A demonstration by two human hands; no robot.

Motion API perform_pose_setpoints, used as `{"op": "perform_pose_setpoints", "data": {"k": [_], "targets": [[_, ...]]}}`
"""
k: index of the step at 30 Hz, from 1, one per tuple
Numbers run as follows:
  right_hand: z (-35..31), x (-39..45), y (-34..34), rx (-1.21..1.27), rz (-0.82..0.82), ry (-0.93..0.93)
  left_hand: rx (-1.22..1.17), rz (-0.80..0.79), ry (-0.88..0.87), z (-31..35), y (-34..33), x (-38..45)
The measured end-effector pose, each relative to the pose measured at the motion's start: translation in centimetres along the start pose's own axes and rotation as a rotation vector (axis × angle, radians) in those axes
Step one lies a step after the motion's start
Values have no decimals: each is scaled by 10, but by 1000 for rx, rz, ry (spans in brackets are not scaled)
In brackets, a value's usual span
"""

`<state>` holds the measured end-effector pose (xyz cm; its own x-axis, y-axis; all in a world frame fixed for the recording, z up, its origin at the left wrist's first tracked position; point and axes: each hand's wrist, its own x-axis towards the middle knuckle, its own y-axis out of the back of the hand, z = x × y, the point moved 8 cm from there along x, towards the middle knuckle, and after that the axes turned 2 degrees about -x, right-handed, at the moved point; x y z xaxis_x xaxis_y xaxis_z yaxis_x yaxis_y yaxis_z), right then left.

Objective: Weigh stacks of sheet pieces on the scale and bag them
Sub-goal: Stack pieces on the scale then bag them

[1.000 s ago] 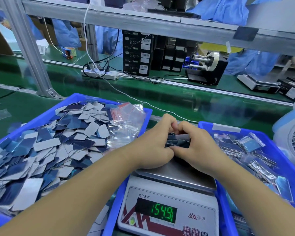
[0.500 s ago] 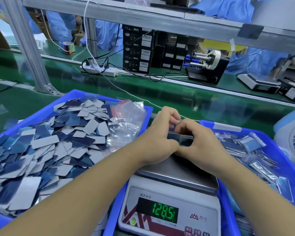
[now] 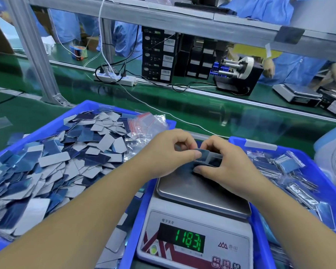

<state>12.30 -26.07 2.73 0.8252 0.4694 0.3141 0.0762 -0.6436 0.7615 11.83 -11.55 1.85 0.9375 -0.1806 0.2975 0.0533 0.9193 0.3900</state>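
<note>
Both hands, left hand (image 3: 169,152) and right hand (image 3: 229,164), pinch a thin stack of dark rectangular sheet pieces (image 3: 208,159) in curled fingers above the steel-topped white digital scale (image 3: 200,195).

scale (image 3: 194,237) display 1183, label 电子天平

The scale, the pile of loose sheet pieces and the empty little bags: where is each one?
scale (image 3: 194,193): head view, on its bare steel pan.
loose sheet pieces (image 3: 54,158): head view, on a grey piece mid-pile.
empty bags (image 3: 145,123): head view, on the clear red-striped bundle.
</note>
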Motion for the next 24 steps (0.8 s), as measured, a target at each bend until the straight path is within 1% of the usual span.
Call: {"op": "perform_pose_setpoints", "data": {"k": [3,9,15,19,22,24], "targets": [[6,1,2,5,10,-30,-122,35,55,-6,8,1],[11,1,2,57,-12,-65,-254,77,85,-6,12,-1],[8,0,1,77,-27,-59,-430,207,113,-8,24,1],[10,0,0,83,-36,-78,-451,259,136,-10,29,1],[9,-1,0,81,-42,-72,-368,281,130,-9,34,-1],[6,-2,-1,81,-50,-53,-335,259,129,-6,34,-2]]}}
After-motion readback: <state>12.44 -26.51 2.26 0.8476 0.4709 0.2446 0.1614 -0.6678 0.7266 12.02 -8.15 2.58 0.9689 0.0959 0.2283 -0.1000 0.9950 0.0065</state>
